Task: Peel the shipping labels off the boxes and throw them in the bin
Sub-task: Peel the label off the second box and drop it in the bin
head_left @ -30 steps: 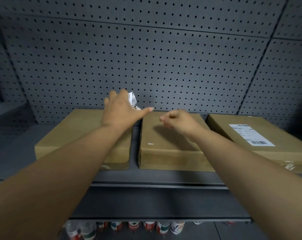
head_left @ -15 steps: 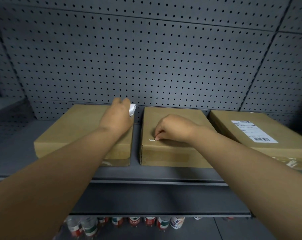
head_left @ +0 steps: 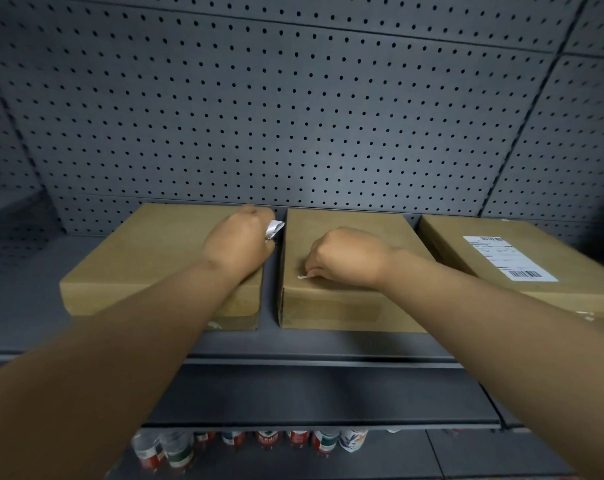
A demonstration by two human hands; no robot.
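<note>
Three flat brown boxes lie side by side on a grey shelf. My left hand rests on the left box, fisted around a crumpled white peeled label that sticks out of it. My right hand is curled on the middle box, its fingertips pinching at a small white label scrap stuck to the lid. The right box carries a whole white shipping label with a barcode. No bin is in view.
A grey pegboard wall rises right behind the boxes. Below the shelf's front lip stands a row of bottles and cans on a lower level. Another shelf section sits at the far left.
My left hand came down with the crumpled label onto the left box. My right hand dropped from the air onto the middle box and settled on the white scrap.
</note>
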